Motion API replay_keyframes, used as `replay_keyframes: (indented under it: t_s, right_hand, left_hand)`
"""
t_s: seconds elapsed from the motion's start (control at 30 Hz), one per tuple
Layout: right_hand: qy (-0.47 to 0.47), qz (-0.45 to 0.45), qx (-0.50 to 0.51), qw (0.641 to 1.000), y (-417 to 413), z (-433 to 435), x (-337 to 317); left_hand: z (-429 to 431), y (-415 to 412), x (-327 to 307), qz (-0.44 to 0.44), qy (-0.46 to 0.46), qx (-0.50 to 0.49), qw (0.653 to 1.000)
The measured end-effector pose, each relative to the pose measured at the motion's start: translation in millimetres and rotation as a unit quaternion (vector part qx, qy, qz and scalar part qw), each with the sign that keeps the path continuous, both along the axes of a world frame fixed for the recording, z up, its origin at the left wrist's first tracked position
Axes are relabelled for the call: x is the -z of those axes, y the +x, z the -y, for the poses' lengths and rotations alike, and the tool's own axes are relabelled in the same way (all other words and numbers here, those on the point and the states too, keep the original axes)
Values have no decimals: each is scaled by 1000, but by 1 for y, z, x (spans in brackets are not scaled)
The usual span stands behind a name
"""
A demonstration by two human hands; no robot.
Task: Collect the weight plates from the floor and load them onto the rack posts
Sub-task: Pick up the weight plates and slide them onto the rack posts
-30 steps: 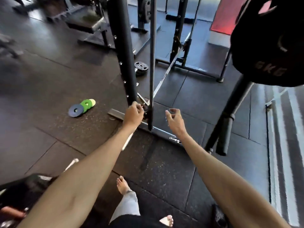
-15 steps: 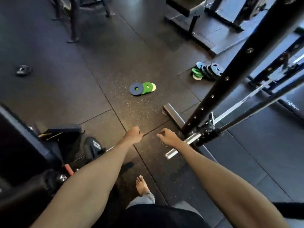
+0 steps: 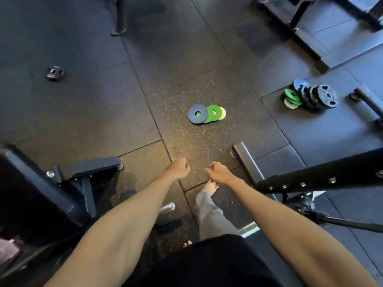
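Note:
A small fanned pile of plates lies on the speckled floor ahead: a blue plate (image 3: 197,116) on top, a green plate (image 3: 213,113) and a pale yellow plate (image 3: 222,113) under it. Further right a leaning row of black, green and blue plates (image 3: 310,96) rests on the mat. A lone black plate (image 3: 55,72) sits far left. My left hand (image 3: 178,168) is curled into a fist and holds nothing. My right hand (image 3: 219,172) hangs loosely curled, also with nothing in it. Both hands hover well short of the blue plate.
The black rack upright (image 3: 323,175) crosses the right side, its base foot (image 3: 246,162) beside my right hand. A bench frame (image 3: 91,168) stands at left. A platform (image 3: 323,34) fills the top right. My bare foot (image 3: 211,186) steps forward below my right hand.
My view has swung away from the rack toward the floor plates. Both hands left the rack upright and now hang free; the coloured pile sits closer and more central.

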State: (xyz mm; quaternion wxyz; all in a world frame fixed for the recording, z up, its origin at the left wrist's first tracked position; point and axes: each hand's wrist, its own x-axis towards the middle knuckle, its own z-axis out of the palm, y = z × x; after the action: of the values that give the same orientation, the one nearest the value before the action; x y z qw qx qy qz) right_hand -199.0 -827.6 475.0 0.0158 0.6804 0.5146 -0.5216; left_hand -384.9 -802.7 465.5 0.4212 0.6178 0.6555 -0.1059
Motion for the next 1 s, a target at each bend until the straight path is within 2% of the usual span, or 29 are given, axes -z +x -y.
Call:
replay_keyframes:
  t_s: [0.13,0.3,0.53,0.77,1.0]
  right_hand:
    - [-20,-5,3,1000,11,-84,4]
    - [-8,4,18,1000,22,-178,14]
    - [-43,9,23,999,26,-289,34]
    - [-59,43,70,995,22,-397,70]
    - [-110,6,154,982,32,-471,144]
  left_hand:
    - [-84,14,-3,-29,-24,19,999]
    - [-179,34,7,-9,-20,4,1000]
    - [-296,44,40,-14,-51,20,998]
    - [-415,58,83,12,-77,32,996]
    - [-496,77,138,3,-90,31,995]
